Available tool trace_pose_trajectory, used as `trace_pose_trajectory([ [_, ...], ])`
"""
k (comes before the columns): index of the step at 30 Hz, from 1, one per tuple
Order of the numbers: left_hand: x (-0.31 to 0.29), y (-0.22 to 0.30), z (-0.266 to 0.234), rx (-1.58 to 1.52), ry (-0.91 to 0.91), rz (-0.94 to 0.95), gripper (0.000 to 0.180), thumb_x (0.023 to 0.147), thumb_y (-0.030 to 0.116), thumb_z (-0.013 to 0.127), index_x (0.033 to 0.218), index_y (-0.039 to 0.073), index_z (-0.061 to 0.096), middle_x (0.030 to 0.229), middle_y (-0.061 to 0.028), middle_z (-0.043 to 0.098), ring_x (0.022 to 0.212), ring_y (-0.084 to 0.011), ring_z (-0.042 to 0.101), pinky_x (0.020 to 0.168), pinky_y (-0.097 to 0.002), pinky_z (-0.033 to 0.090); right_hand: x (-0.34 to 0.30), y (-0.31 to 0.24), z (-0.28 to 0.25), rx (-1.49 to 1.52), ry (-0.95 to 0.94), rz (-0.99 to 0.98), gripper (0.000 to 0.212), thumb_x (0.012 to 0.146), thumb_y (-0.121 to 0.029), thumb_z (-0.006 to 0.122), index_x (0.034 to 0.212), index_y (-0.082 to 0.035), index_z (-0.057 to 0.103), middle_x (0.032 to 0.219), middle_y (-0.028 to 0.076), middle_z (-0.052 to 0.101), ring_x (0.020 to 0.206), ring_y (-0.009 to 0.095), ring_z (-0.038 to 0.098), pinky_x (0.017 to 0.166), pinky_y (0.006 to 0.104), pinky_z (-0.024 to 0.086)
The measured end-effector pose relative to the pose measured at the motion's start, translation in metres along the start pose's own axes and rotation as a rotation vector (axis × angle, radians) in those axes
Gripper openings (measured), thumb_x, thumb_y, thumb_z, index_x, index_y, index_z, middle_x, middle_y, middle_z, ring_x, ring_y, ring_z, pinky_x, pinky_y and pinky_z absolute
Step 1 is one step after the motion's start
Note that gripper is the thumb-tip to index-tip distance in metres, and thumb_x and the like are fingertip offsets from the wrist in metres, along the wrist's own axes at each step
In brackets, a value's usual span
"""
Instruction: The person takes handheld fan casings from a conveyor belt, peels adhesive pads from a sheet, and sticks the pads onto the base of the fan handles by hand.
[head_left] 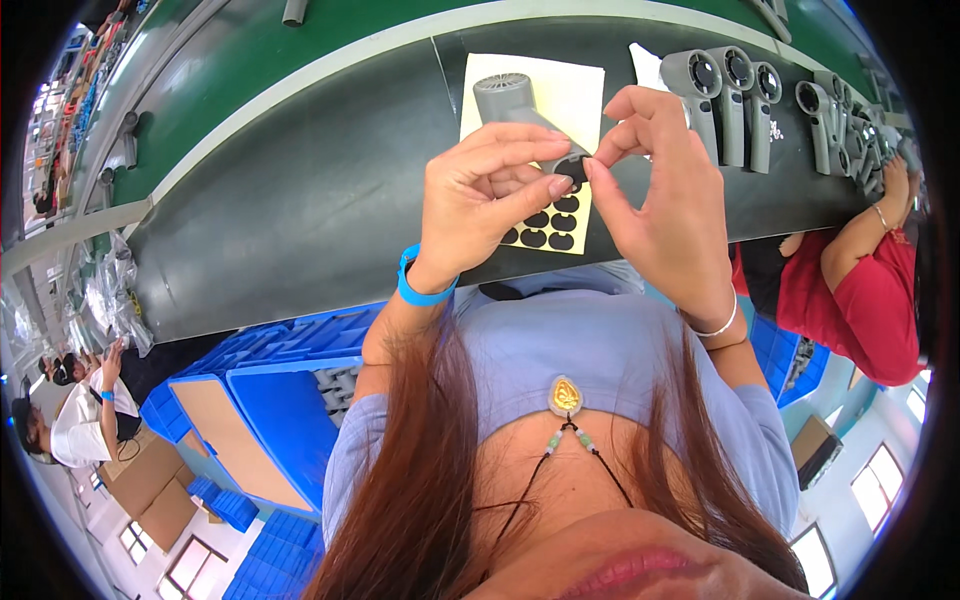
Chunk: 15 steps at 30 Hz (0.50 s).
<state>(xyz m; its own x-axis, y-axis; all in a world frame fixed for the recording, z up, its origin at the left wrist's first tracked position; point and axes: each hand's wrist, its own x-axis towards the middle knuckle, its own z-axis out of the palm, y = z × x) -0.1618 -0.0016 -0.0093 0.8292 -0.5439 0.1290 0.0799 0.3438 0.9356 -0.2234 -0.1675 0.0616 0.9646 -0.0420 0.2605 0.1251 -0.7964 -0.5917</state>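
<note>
A grey handheld fan (pixel 504 97) has its round, grilled head over a pale yellow sheet, its handle slanting down toward my fingers. My left hand (pixel 490 190), wearing a blue wristband, grips the handle's end between thumb and fingers. At that end shows a black oval sticker (pixel 570 170); whether it lies fully flat there I cannot tell. The thumb and index finger of my right hand (pixel 660 180) pinch together at the sticker's edge. Below my fingers, rows of similar black stickers (pixel 534 239) remain on the yellow sheet (pixel 567 90).
Several grey fans (pixel 733 100) lie to the right on the dark work surface (pixel 300 180), with more beyond. A person in red (pixel 850 290) works at the right; another person (pixel 90 420) is far left. Blue crates (pixel 270 400) stand beside me below the table edge.
</note>
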Motion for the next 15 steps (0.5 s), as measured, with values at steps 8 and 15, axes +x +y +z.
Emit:
trace_pose_trajectory([
  [8, -0.014, 0.009, -0.023, 0.039, 0.158, 0.045, 0.032, 0.092, -0.005, 0.048, 0.123, -0.005, 0.056, 0.131, -0.0175, 0.050, 0.104, -0.0235, 0.062, 0.082, -0.0338, 0.059, 0.009, 0.028, 0.007, 0.100, -0.143, 0.169, 0.054, 0.074, -0.021, 0.080, 0.117, -0.006, 0.051, 0.079, 0.004, 0.057, 0.076, 0.020, 0.058, 0.072, 0.0327, 0.046],
  [15, 0.028, 0.015, -0.043, 0.147, 0.181, 0.135, 0.024, 0.092, -0.005, 0.052, 0.114, -0.007, 0.059, 0.123, -0.0161, 0.057, 0.100, -0.0238, 0.064, 0.081, -0.0360, 0.059, 0.008, 0.067, 0.071, 0.164, -0.293, 0.043, 0.046, 0.081, -0.028, 0.072, 0.117, -0.006, 0.053, 0.106, 0.014, 0.060, 0.099, 0.031, 0.060, 0.086, 0.0381, 0.046],
])
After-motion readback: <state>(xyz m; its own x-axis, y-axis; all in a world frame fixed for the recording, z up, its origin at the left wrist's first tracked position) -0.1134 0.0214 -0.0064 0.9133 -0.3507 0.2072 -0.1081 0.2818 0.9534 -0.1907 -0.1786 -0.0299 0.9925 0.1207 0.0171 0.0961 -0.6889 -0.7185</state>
